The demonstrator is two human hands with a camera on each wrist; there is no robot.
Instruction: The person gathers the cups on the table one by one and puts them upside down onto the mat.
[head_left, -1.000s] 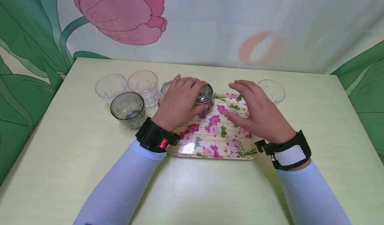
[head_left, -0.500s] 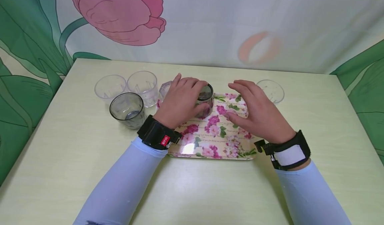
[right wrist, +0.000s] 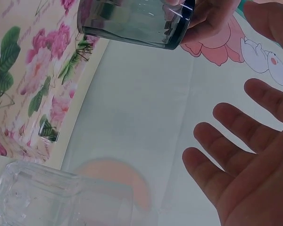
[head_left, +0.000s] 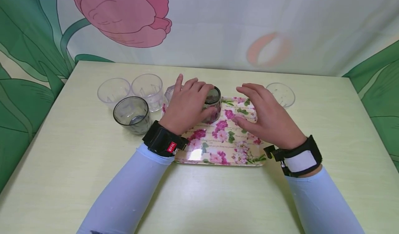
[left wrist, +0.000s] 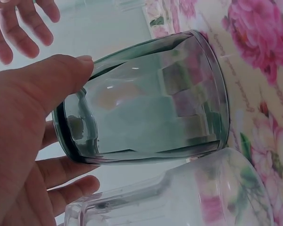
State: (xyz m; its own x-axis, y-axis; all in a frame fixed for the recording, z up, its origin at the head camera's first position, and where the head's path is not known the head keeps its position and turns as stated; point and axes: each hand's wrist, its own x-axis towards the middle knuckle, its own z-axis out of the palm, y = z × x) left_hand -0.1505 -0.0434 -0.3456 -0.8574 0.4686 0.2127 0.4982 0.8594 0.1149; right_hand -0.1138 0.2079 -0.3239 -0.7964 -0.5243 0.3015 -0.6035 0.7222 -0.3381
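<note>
On the floral tray [head_left: 218, 126] a smoky grey glass [left wrist: 146, 99] stands upside down, its thick base up. My left hand [head_left: 188, 105] grips it near the base: the thumb lies on the near side, and the index finger passes behind it, partly hidden. Close beside it is a clear glass [left wrist: 179, 202], also base up, mostly covered by the left hand in the head view. Over the tray's right part hovers my right hand [head_left: 268, 118], its fingers spread and holding nothing. The clear glass nearest to it [right wrist: 61, 193] sits beyond the tray's right back corner.
Left of the tray, another grey glass [head_left: 132, 116] stands in front of two clear glasses, one at the left [head_left: 113, 90] and one nearer the tray [head_left: 148, 90]. A printed curtain [head_left: 212, 29] hangs behind the pale table [head_left: 218, 199].
The grey glass under my left hand has shifted slightly and shows more of its side. The left little finger has spread outward. My right hand stays nearly still.
</note>
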